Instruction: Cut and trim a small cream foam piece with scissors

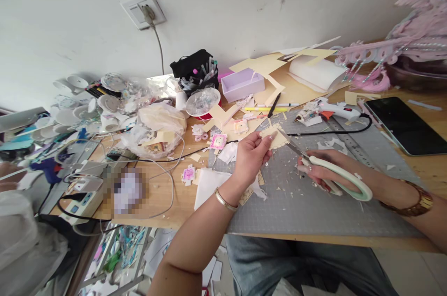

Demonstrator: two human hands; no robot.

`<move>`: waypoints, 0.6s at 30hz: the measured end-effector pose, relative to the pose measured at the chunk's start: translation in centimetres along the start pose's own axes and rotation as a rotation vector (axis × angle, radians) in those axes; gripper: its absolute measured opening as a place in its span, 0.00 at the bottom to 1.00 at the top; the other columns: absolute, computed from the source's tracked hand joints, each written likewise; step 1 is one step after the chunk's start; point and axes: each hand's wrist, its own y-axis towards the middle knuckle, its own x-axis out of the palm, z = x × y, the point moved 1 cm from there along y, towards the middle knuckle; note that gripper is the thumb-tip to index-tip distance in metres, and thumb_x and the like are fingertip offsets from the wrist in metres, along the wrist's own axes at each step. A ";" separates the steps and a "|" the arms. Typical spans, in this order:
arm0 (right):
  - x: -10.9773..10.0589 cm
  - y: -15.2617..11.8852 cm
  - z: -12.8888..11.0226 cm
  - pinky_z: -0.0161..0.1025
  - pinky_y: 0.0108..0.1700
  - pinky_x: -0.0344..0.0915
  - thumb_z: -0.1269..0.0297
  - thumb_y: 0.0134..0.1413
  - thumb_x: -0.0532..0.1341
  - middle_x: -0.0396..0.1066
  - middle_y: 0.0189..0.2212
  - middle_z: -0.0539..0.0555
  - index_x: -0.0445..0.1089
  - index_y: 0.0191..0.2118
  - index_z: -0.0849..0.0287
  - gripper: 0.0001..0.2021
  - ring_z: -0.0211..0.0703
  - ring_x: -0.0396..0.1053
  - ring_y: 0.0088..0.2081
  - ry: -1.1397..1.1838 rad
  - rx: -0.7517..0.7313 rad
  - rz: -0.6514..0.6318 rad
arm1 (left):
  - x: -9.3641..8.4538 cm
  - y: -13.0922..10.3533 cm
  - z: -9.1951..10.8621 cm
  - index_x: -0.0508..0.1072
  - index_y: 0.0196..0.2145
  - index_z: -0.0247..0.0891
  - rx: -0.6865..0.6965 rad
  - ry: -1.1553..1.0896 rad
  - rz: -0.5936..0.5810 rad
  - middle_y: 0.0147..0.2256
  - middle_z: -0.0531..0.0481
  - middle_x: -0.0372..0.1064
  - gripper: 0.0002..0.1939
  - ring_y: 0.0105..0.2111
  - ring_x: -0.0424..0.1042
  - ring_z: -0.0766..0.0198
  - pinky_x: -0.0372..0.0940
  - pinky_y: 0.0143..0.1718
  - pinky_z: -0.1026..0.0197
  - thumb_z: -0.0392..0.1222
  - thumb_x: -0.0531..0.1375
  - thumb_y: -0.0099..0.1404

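Between the thumb and fingers of my left hand (252,156) is a small cream paper piece (278,139) with a wavy edge. My right hand (326,170) grips a pair of scissors (349,178) with pale green-white handles. The blades point left and touch or nearly touch the paper's right edge; I cannot tell how far apart they are. Both hands are above a grey cutting mat (289,212) strewn with paper scraps. Left of my left hand lie a pink-bordered paper square with a drawn face (218,141) and a smaller pink one (189,174).
A glue gun (340,110) with a black cord and a black phone (407,124) lie on the right. Behind are a lilac box (242,85), cream card sheets (272,70) and a black pen case (193,72). Cables and a power strip (80,198) sit left, near another person's sleeve (21,226).
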 end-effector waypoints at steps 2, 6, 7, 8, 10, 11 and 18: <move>-0.1 0.1 0.2 0.30 0.17 0.59 0.42 0.50 0.69 0.70 0.20 0.48 0.70 0.34 0.56 0.21 0.36 0.66 0.19 0.008 0.004 -0.002 | -0.1 0.1 -0.1 0.64 0.25 0.39 0.003 0.003 -0.006 0.16 0.58 0.62 0.26 0.14 0.55 0.75 0.47 0.16 0.70 0.62 0.70 0.52; -0.1 0.1 0.4 0.30 0.17 0.59 0.43 0.52 0.69 0.70 0.19 0.48 0.70 0.33 0.56 0.20 0.36 0.66 0.19 0.022 0.022 0.005 | -0.1 0.1 -0.1 0.65 0.25 0.39 0.004 0.007 -0.018 0.15 0.58 0.61 0.27 0.15 0.54 0.75 0.47 0.16 0.70 0.63 0.70 0.51; -0.1 0.1 0.4 0.30 0.18 0.59 0.43 0.51 0.69 0.69 0.19 0.48 0.69 0.32 0.56 0.20 0.36 0.66 0.18 0.016 0.023 0.012 | -0.1 0.1 -0.1 0.65 0.25 0.39 0.005 0.010 -0.018 0.15 0.58 0.61 0.27 0.15 0.54 0.75 0.48 0.16 0.70 0.63 0.70 0.51; -0.1 0.1 0.4 0.30 0.18 0.60 0.44 0.50 0.70 0.69 0.19 0.48 0.69 0.32 0.56 0.20 0.36 0.66 0.18 0.007 0.020 0.019 | -0.1 0.1 -0.1 0.64 0.25 0.39 0.006 0.013 -0.017 0.15 0.58 0.61 0.27 0.15 0.55 0.75 0.48 0.16 0.70 0.64 0.70 0.51; 0.0 0.1 0.2 0.31 0.18 0.60 0.43 0.49 0.70 0.69 0.18 0.48 0.69 0.31 0.56 0.21 0.36 0.65 0.18 0.003 0.013 0.021 | -0.1 0.1 0.0 0.64 0.24 0.39 0.006 0.019 -0.014 0.15 0.58 0.60 0.27 0.15 0.55 0.75 0.48 0.17 0.70 0.64 0.70 0.51; 0.0 0.1 0.2 0.30 0.17 0.59 0.43 0.50 0.70 0.69 0.18 0.48 0.69 0.31 0.56 0.21 0.36 0.65 0.18 0.010 0.013 0.016 | -0.1 0.1 0.0 0.64 0.24 0.39 0.004 0.023 -0.016 0.15 0.58 0.60 0.27 0.15 0.54 0.75 0.48 0.17 0.70 0.64 0.70 0.52; 0.4 -0.1 -0.9 0.29 0.16 0.56 0.43 0.46 0.70 0.67 0.17 0.47 0.67 0.26 0.56 0.22 0.34 0.63 0.17 -0.013 0.048 0.044 | -0.4 0.3 -0.2 0.66 0.27 0.39 0.010 0.024 -0.044 0.16 0.59 0.60 0.25 0.15 0.54 0.74 0.49 0.17 0.70 0.63 0.68 0.54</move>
